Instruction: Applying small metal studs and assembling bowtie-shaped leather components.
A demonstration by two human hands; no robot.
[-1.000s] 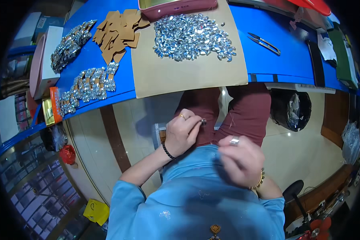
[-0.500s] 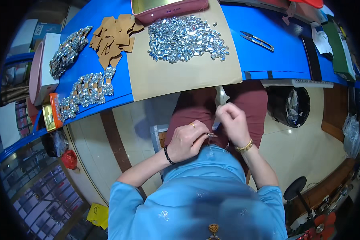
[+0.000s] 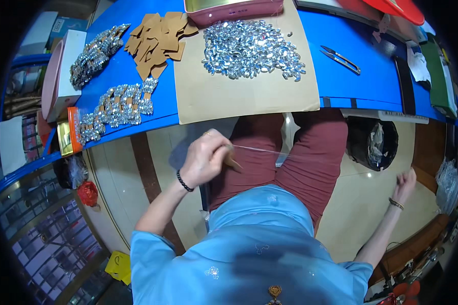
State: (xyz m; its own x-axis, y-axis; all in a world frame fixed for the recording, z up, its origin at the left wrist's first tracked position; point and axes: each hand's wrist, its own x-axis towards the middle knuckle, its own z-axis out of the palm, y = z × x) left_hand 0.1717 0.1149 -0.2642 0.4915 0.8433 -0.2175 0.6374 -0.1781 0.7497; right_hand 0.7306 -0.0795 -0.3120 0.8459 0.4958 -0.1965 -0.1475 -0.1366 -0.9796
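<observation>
My left hand (image 3: 203,158), with a black bead bracelet, is closed over the left thigh. A small brown card piece (image 3: 233,161) sticks out from under its fingers; the rest is hidden. From there a thin pale thread (image 3: 262,150) stretches across the lap toward my right hand (image 3: 405,187), fading from sight on the way. Far out to the right, that hand is raised with its fingers pinched together. Whether a needle is in the pinch is too small to see.
On the blue table (image 3: 336,84), clear gems (image 3: 249,48) lie on a beige sheet (image 3: 249,96). Left of them are brown card pieces (image 3: 155,43) and gem-covered cards (image 3: 119,107). Thread snips (image 3: 341,59) lie at right. A pink tin (image 3: 234,11) stands behind; a black bin (image 3: 374,145) stands below.
My hands have moved apart from close together over the lap. The right hand swung far out to the right, drawing the thread out; the left moved left and up with the card piece.
</observation>
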